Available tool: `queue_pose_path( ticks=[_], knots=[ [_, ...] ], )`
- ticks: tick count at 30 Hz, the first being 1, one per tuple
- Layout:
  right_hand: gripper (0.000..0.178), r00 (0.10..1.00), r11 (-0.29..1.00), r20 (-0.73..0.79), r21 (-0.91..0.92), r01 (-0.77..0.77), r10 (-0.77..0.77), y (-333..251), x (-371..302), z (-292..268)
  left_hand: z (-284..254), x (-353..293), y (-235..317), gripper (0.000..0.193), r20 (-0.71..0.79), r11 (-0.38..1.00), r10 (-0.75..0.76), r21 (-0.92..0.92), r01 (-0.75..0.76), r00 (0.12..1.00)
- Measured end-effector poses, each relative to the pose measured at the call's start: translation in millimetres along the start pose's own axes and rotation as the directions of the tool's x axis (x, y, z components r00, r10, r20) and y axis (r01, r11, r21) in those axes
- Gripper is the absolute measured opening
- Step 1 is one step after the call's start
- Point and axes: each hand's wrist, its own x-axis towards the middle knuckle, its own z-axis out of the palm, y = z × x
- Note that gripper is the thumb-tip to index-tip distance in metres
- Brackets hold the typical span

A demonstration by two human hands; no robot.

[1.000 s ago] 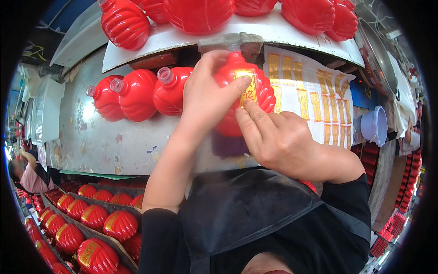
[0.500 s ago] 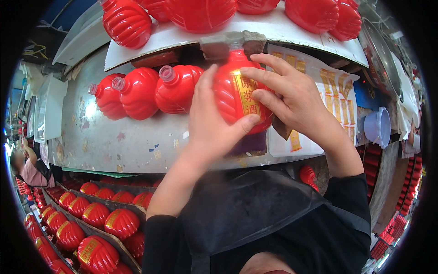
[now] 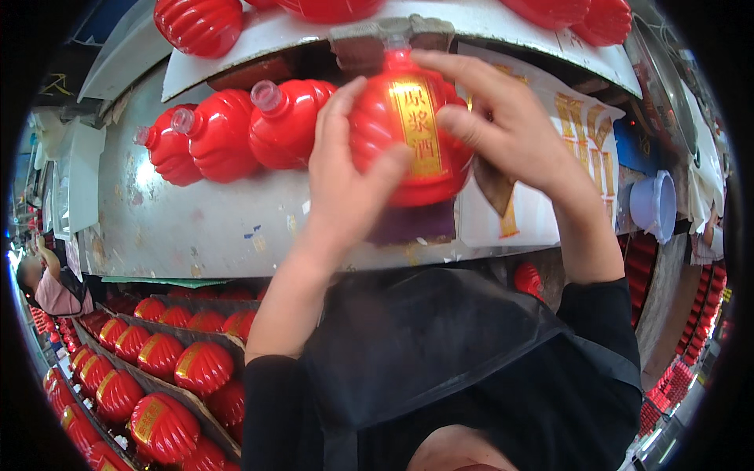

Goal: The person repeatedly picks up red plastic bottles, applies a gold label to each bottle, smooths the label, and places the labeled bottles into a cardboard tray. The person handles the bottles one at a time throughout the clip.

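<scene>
Head view: framed a gold-labelled red bottle (image 3: 414,129) between a left hand (image 3: 343,173) and a right hand (image 3: 506,118), both spread around its sides; rested over a purple pad (image 3: 412,226), near three more red bottles (image 3: 228,140), with neck (image 3: 397,58) at a notched grey block (image 3: 347,45).

The grey table (image 3: 200,228) carries a purple pad (image 3: 416,225), three red bottles (image 3: 224,141) to the left of this pad, and a white label sheet (image 3: 542,224) to its right.
</scene>
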Motion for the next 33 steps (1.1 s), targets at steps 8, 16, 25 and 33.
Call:
queue_pose_path(
  ticks=[8,16,25,33],
  knots=[
    [0.078,0.970,0.951,0.056,0.195,-0.241,0.235,-4.1,-36.6,9.9,-3.3,0.3,-1.9,0.059,0.022,0.981,0.051,-0.188,-0.046,0.998],
    [0.082,0.976,0.972,-0.025,0.101,-0.211,0.215,-8.2,-40.2,21.1,3.7,-0.5,1.9,0.069,-0.016,0.996,0.018,-0.082,-0.019,1.000],
    [0.067,0.974,0.937,0.061,0.268,-0.225,0.217,6.4,-41.0,16.7,-5.8,-0.7,-6.3,0.047,0.039,0.968,0.025,-0.252,-0.014,0.999],
    [0.072,0.979,0.973,-0.029,0.118,-0.199,0.204,-7.6,-38.2,21.7,-6.1,-5.0,-8.7,0.048,0.053,0.947,0.009,-0.321,0.008,0.999]
  ],
)
